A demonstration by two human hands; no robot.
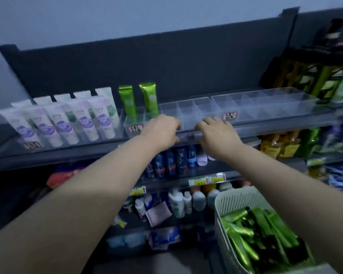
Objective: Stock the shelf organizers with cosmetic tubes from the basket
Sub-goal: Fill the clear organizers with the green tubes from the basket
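hands: left hand (162,131) and right hand (216,135) both curled over clear organizer (188,109) rim | risk: a jerk could topple green tubes (128,103) just beyond left hand | basket (236,198) under right forearm

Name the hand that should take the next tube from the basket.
Right, probably: both grip the clear organizer, but the basket of green tubes sits below the right hand, farther from the left hand.
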